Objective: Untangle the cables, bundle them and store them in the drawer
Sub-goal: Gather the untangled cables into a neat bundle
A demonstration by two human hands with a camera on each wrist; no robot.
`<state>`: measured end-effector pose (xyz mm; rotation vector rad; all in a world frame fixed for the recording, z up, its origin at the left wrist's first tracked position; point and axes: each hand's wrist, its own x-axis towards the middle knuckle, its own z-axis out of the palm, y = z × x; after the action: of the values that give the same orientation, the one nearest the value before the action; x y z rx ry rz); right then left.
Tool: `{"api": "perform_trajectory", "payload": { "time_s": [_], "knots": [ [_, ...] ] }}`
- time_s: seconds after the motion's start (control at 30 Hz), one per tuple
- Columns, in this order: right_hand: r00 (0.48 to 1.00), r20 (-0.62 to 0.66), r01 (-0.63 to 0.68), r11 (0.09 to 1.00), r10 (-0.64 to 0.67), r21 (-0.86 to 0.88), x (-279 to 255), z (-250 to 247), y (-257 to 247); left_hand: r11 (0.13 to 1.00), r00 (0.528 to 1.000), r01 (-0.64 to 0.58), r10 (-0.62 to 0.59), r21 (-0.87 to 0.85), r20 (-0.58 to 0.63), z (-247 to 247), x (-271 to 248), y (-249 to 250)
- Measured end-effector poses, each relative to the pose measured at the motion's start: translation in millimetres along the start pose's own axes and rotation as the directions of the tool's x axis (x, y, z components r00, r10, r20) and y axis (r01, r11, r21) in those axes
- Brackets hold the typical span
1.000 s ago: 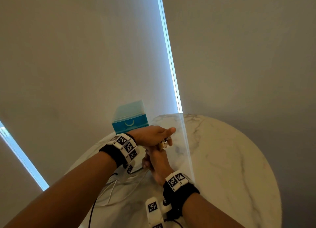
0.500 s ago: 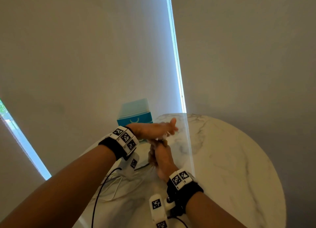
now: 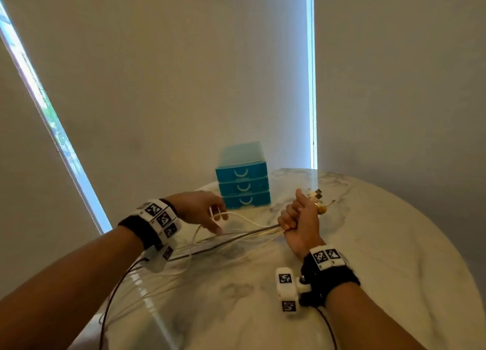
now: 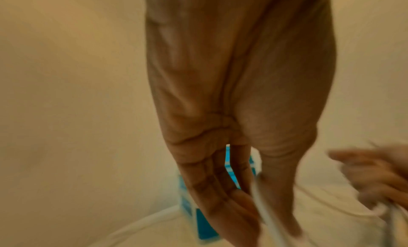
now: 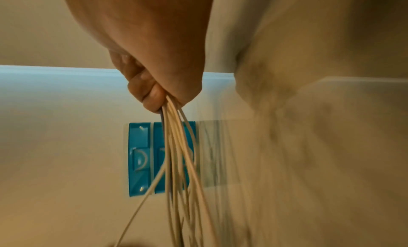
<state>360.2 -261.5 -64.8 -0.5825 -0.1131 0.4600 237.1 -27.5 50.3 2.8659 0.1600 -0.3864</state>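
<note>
Right hand (image 3: 299,219) fisted round the cables (image 3: 236,238) near their plug ends (image 3: 317,198), which stick out past the thumb, away from the person. From the fist the strands run left and back across the surface (image 3: 394,257), long axis roughly left-right, fanning toward the near edge. Left hand (image 3: 200,207) nearer the loose lengths; one white loop caught between its fingers. Drawers (image 3: 243,185) closed, just beyond both hands.
</note>
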Motion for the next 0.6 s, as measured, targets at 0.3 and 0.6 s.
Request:
{"api": "perform_trajectory", "payload": {
  "time_s": [0.3,0.6],
  "knots": [
    [0.996,-0.064,0.070,0.996,-0.067,0.047,4,-13,-22,0.977,0.979,0.201,-0.199,-0.074,0.034,-15,-63,-44],
    [0.986,0.064,0.149,0.986,-0.154,0.079,-4,-1,-21,0.658,0.614,0.309,0.413,0.687,-0.672,-45,-58,-102]
  ]
}}
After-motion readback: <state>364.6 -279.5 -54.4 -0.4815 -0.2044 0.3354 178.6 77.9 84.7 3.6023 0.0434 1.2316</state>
